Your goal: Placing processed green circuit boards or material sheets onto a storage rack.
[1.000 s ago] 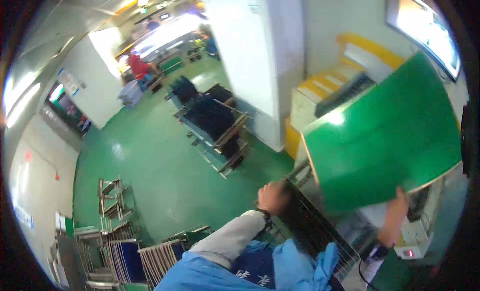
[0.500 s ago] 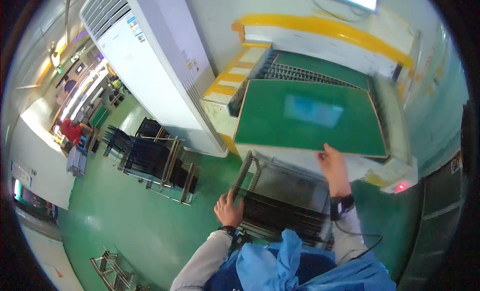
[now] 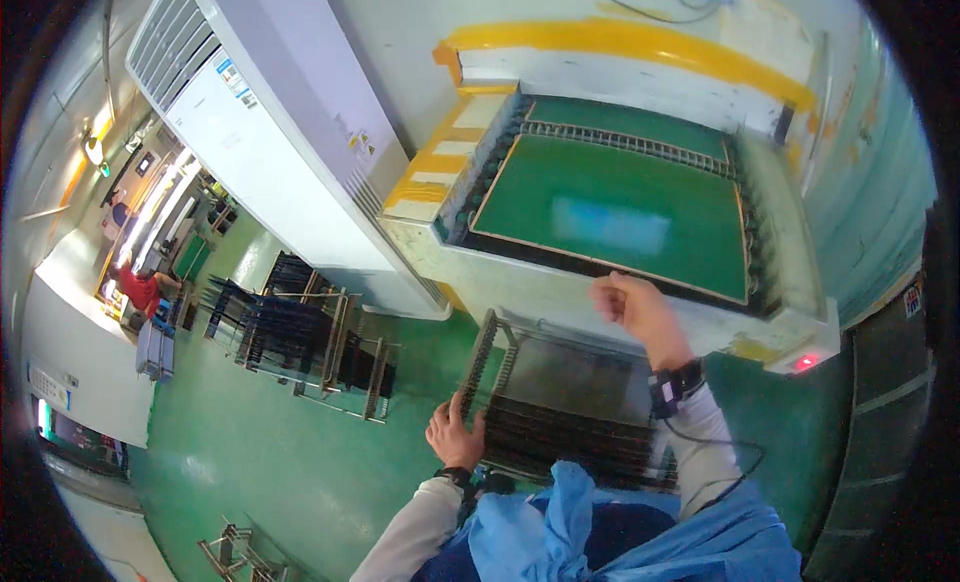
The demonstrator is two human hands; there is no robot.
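A green rectangular panel [image 3: 610,182] with a pale brown edge lies flat on the rollers of a white conveyor machine [image 3: 560,267]. A second green panel [image 3: 640,124] lies behind it, past a bare strip of rollers. My right hand [image 3: 640,312] hovers just in front of the machine's near edge, apart from the panel, fingers loosely bent with nothing in them. Below, a metal rack [image 3: 480,367] holds several dark panels [image 3: 570,437] standing side by side. At the rack's left side rests my left hand [image 3: 455,437], its fingers spread against the frame.
A tall white air conditioner [image 3: 280,142] stands left of the machine. Beyond it on the green floor is another rack [image 3: 300,332] of dark panels. A small metal frame [image 3: 240,554] sits at lower left. Far left, a person in red [image 3: 138,290] is near a workbench.
The near green panel, earlier raised at its front and askew over the rollers, now lies flat on them. My right hand has let go of its edge and shifted left. My left hand stays at the rack.
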